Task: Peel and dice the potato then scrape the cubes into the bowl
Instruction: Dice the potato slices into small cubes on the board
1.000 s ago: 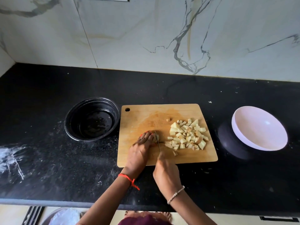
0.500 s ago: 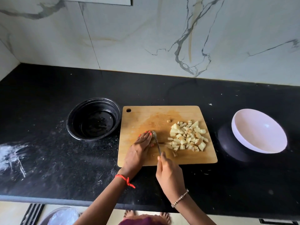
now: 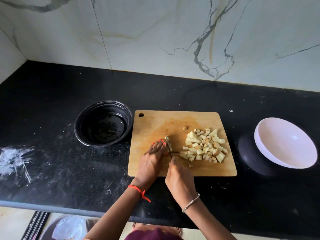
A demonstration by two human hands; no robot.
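Black speckled stone countertop (image 3: 52, 104) is carrying everything, with a white veined marble wall (image 3: 155, 40) rising behind it. At frame centre a pale wooden cutting board (image 3: 173, 122) is lying between a round black bowl (image 3: 83, 118), just to its left, and a tilted white bowl (image 3: 285, 141), apart from it at the right. A heap of pale diced potato cubes (image 3: 204, 146) is sitting on the board's right half.

The left hand (image 3: 154, 158) is curling its fingers down over the last uncut potato piece (image 3: 166, 151), nearly hiding it. The right hand (image 3: 180, 177), just beside it, is gripping a small knife (image 3: 168, 146); the blade is standing against that piece and the handle is lying hidden in the fist.

The black bowl's glossy bottom is showing dim flecks I cannot identify. The white bowl is leaning on a dark round shape (image 3: 251, 156) that is hard to make out. A white powdery smear (image 3: 13, 158) is marking the counter at left.
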